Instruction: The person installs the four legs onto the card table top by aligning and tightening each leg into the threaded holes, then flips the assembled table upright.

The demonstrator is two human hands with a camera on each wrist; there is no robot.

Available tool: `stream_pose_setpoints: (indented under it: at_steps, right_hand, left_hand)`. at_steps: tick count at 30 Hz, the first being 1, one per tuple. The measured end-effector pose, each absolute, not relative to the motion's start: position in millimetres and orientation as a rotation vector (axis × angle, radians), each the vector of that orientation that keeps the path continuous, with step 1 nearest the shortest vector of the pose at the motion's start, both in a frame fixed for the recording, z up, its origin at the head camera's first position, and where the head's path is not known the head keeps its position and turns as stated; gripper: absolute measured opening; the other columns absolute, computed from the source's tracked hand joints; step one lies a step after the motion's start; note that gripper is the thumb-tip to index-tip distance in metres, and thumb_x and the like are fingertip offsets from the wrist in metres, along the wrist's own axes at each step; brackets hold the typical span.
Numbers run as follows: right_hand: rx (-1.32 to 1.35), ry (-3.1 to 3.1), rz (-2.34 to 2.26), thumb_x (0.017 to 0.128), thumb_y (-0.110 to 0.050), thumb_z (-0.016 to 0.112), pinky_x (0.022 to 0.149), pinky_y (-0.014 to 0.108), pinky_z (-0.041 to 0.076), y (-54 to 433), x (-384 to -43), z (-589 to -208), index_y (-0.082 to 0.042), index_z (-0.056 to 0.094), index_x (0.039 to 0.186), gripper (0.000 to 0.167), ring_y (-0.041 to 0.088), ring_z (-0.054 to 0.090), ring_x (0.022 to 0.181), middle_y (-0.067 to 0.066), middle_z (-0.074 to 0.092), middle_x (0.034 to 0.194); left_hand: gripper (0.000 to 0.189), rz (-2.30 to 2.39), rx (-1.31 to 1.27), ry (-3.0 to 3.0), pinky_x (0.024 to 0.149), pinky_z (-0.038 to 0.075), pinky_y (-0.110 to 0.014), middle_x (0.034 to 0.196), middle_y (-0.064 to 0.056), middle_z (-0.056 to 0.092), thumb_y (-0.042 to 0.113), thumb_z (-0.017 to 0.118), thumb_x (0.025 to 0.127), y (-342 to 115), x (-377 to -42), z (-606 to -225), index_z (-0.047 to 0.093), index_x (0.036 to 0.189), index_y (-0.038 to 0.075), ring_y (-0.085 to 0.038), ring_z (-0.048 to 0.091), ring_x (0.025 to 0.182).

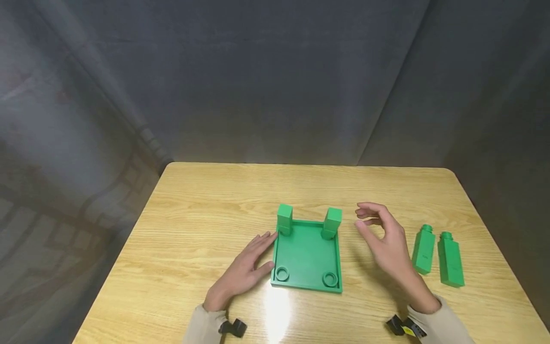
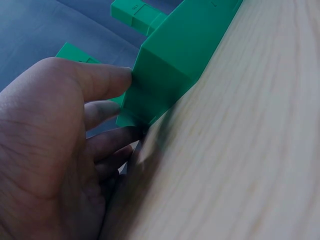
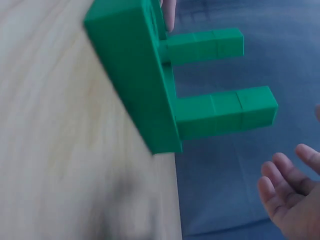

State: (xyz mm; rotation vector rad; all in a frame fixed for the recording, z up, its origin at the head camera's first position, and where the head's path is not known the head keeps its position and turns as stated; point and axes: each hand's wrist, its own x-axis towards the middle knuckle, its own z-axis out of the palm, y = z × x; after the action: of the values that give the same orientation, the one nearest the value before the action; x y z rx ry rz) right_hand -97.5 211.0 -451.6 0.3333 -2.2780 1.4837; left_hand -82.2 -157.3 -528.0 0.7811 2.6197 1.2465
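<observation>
A green square tray-like base (image 1: 306,258) lies on the table, with two raised round sockets at its near corners, the left socket (image 1: 282,274) and the right socket (image 1: 330,279). Green square posts, the left post (image 1: 285,219) and the right post (image 1: 332,222), stand upright at its far corners. My left hand (image 1: 244,270) touches the base's left side with fingers fairly straight; the left wrist view shows the thumb against the green wall (image 2: 160,75). To the right of the base, my right hand (image 1: 385,239) hovers with loosely bent fingers and holds nothing.
Two more green posts with round necked ends, one nearer (image 1: 424,249) and one farther right (image 1: 450,259), lie on the wooden table (image 1: 206,205) right of my right hand. Dark grey curtains (image 1: 275,86) surround the table's back and sides.
</observation>
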Motion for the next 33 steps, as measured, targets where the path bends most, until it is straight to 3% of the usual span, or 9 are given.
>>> stream_pose_setpoints:
  at_steps: [9, 16, 25, 28, 31, 33]
  right_hand:
    - [0.283, -2.232, 1.379, 0.094, 0.022, 0.071, 0.094, 0.011, 0.052, 240, -62, -472, 0.004, 0.068, 0.140, 0.049, 0.006, 0.067, 0.109, 0.000, 0.073, 0.119]
    - [0.088, -2.188, 1.363, 0.092, 0.027, 0.069, 0.090, 0.006, 0.051, 262, -41, -479, 0.012, 0.064, 0.139, 0.050, 0.005, 0.065, 0.103, -0.011, 0.071, 0.119]
    - [-0.176, -2.250, 1.100, 0.084, 0.018, 0.084, 0.088, 0.000, 0.044, 280, -30, -491, 0.009, 0.065, 0.141, 0.060, -0.012, 0.059, 0.096, -0.030, 0.060, 0.115]
    - [-0.302, -2.289, 1.021, 0.082, 0.011, 0.090, 0.085, -0.003, 0.040, 286, -28, -493, 0.006, 0.065, 0.142, 0.066, -0.017, 0.053, 0.094, -0.023, 0.062, 0.112]
    - [-0.396, -2.372, 0.980, 0.082, 0.007, 0.093, 0.082, -0.005, 0.036, 293, -26, -495, 0.006, 0.061, 0.149, 0.075, -0.020, 0.045, 0.095, 0.001, 0.067, 0.116]
    - [-0.444, -2.437, 0.968, 0.082, 0.005, 0.094, 0.081, -0.007, 0.034, 297, -24, -495, 0.006, 0.056, 0.154, 0.081, -0.015, 0.045, 0.097, 0.018, 0.066, 0.121]
  left_hand:
    - [0.070, 1.222, 0.784, 2.619, 0.137, 0.018, -0.063, 0.178, -0.013, 0.039, 0.032, 0.062, 0.113, -157, -83, -528, 0.036, 0.175, 0.014, -0.040, 0.030, 0.166]
    - [0.070, 1.213, 0.763, 2.608, 0.137, 0.017, -0.063, 0.178, -0.012, 0.037, 0.034, 0.061, 0.113, -156, -84, -527, 0.035, 0.175, 0.015, -0.040, 0.029, 0.167]
    - [0.070, 1.216, 0.774, 2.620, 0.137, 0.018, -0.063, 0.178, -0.013, 0.039, 0.033, 0.061, 0.112, -155, -84, -526, 0.036, 0.174, 0.013, -0.040, 0.030, 0.166]
    - [0.070, 1.218, 0.781, 2.621, 0.137, 0.017, -0.063, 0.178, -0.013, 0.039, 0.032, 0.062, 0.112, -155, -83, -526, 0.036, 0.174, 0.012, -0.040, 0.030, 0.166]
    - [0.071, 1.220, 0.787, 2.623, 0.137, 0.017, -0.062, 0.177, -0.013, 0.039, 0.031, 0.062, 0.112, -155, -83, -526, 0.036, 0.174, 0.012, -0.040, 0.030, 0.166]
    - [0.070, 1.217, 0.791, 2.628, 0.137, 0.018, -0.062, 0.177, -0.013, 0.039, 0.031, 0.062, 0.112, -155, -83, -527, 0.036, 0.174, 0.012, -0.040, 0.031, 0.166]
